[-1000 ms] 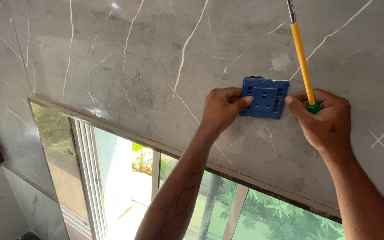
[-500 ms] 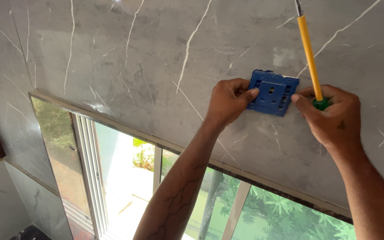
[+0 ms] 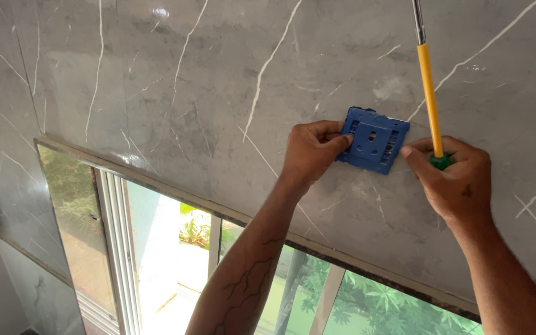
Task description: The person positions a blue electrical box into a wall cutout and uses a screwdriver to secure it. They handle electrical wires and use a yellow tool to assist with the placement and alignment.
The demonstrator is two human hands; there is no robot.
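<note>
Left hand (image 3: 310, 149) is noted pinching the left edge of the blue plastic plate (image 3: 373, 139), fingertips curled onto its face and thumb under its lower edge, pressing it flat against the grey marble wall (image 3: 175, 105). We record the plate as square, slightly tilted, with a small centre hole and slotted openings on 2 sides. Right hand (image 3: 454, 180) sits just right of the plate, its forefinger tip touching the plate's right edge, while the remaining fingers close around the green handle of a screwdriver (image 3: 428, 93). We see the tool's yellow shaft rising above and to the right of the plate, ending in a bare metal rod that leaves the top of the view; its tip is not visible. Both forearms reach up toward the plate from below. Below the plate we note a dark trim line along the wall's lower edge, and beneath that a window (image 3: 156, 248) with pale frames and green foliage outside.
</note>
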